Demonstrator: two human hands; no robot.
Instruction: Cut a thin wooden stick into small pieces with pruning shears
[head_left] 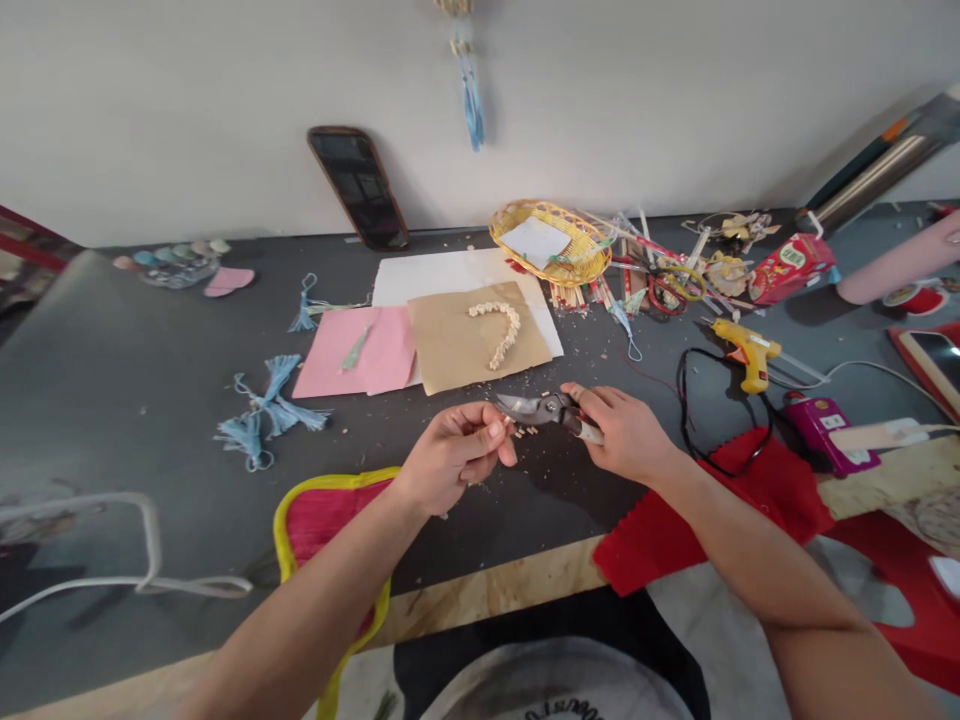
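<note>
My right hand (619,430) is wrapped around the handles of a pair of pruning shears (536,407), whose blades point left. Close to the blade tips, my left hand (459,450) pinches a small pale stick (509,420), mostly hidden by the fingers. Several short pale cut bits (527,431) lie on the table just below the shears. Beyond the hands, a curved row of pale pieces (511,330) rests on a brown sheet (442,345). A pink sheet (319,355) and a white sheet (405,275) lie beside and under it.
Blue tassels (271,405) lie at left. A phone (360,190) leans on the wall. A wicker basket (600,262), scissors (667,290), a yellow glue gun (750,350) and a purple power block (832,435) are toward the right. Red cloth (720,510) hangs over the front edge.
</note>
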